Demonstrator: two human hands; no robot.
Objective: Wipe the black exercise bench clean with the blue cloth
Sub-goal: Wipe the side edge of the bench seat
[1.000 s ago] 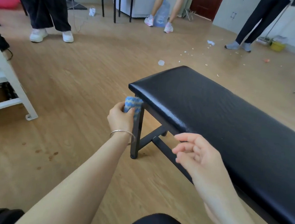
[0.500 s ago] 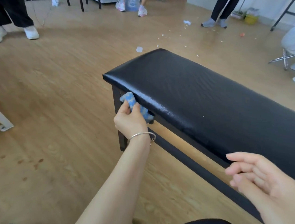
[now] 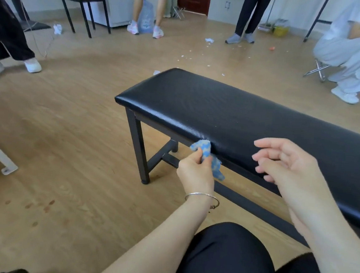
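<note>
– Left hand point(image 3: 195, 172), lower centre: I have its fingers and thumb curled round the bunched blue cloth point(image 3: 205, 149). The cloth is pressed against the near side edge of the black exercise bench point(image 3: 231, 110), and a loose tail hangs below the padding.

– How much of the wiping do you judge done?

– Hard to read from the surface. The black top shows sheen and a few pale specks, but no clear wiped band. The cloth sits on the near edge, some way in from the left end. I judge the job under way, with the rest of that edge to the right and the broad top left to cover.

– And the right hand point(image 3: 291, 170)?

– Right of the cloth, in front of the padding; fingers loosely spread, holding nothing. Whether it touches the bench I cannot tell.
</note>
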